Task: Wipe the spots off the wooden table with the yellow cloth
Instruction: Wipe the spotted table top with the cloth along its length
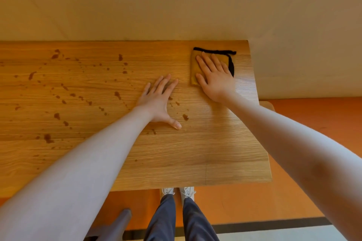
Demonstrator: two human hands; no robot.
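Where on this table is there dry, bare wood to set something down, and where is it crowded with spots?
Bare wood: the near right corner of the table, below the right hand and cloth. The strip between cloth and left hand also looks bare. Spots crowd the left and middle.

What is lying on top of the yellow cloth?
The right hand lies flat on the yellow cloth, fingers straight. The wood of the table beneath the cloth is covered, so any spots there stay unseen.

yellow cloth (195,68) – black-edged, wooden table (205,143) – brown spots (117,95)
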